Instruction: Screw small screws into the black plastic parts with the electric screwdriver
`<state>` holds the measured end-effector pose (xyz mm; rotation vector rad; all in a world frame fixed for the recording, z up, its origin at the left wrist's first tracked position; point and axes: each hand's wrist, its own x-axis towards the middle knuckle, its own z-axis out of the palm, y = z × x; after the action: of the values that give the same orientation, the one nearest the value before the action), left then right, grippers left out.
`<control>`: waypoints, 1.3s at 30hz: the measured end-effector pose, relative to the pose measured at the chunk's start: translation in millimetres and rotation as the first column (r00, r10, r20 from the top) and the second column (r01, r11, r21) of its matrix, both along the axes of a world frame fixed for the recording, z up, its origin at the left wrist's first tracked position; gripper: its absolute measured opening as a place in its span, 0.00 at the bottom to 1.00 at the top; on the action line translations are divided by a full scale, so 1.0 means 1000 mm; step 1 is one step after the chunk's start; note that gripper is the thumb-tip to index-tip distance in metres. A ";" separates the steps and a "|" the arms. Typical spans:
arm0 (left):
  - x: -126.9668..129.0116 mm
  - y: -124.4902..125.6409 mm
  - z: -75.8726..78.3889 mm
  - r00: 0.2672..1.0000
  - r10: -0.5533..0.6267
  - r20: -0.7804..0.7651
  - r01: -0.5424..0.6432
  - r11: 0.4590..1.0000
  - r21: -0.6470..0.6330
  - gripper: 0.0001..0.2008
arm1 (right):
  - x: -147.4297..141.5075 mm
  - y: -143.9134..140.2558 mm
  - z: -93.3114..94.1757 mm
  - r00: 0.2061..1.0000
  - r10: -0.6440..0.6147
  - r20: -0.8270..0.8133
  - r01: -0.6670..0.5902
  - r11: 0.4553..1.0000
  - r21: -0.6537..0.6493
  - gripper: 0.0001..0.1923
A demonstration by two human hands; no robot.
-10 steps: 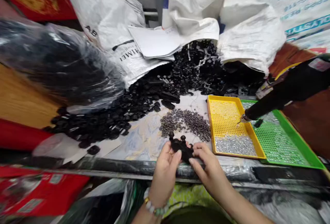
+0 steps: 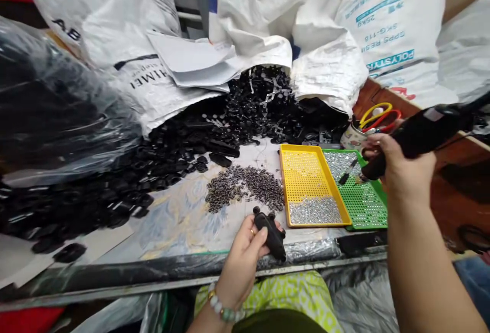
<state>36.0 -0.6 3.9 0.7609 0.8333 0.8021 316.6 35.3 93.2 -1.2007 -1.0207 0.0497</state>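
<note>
My left hand [image 2: 245,251] holds a black plastic part [image 2: 270,233] with two round knobs, just above the table's front edge. My right hand [image 2: 398,167] grips a black electric screwdriver [image 2: 417,136], its bit pointing down-left over the green perforated tray [image 2: 363,200]. A yellow perforated tray [image 2: 306,174] beside it holds a heap of silver screws [image 2: 314,211]. A loose pile of small dark screws [image 2: 245,186] lies on the table just beyond the held part.
A large heap of black plastic parts [image 2: 161,159] spills from open white sacks [image 2: 252,11] across the back and left. A clear bag of black parts [image 2: 53,108] sits far left. A cup with scissors [image 2: 373,118] stands behind the trays. Papers [image 2: 191,60] lie on a sack.
My right hand left the black part and took hold of the hanging screwdriver over the green tray. My left hand alone keeps the part. The view shifted right.
</note>
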 end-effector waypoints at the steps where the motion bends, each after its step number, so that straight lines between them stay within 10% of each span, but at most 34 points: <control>1: 0.003 0.001 -0.001 1.000 -0.013 0.007 0.013 1.000 -0.005 0.11 | 0.001 0.007 -0.004 0.996 0.027 -0.089 -0.029 0.999 -0.026 0.13; 16: 0.008 0.007 0.000 0.999 -0.006 -0.040 0.001 0.994 -0.108 0.15 | -0.043 0.081 -0.060 0.946 0.197 -0.255 -0.187 0.980 0.066 0.12; 39: 0.007 0.007 0.003 0.999 -0.028 -0.022 0.024 0.991 -0.128 0.15 | -0.047 0.077 -0.065 0.963 0.151 -0.224 -0.148 0.989 0.031 0.13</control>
<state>43.2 6.4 6.7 0.6673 0.8860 0.7105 269.5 111.9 28.3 -1.0760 -0.9073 0.2908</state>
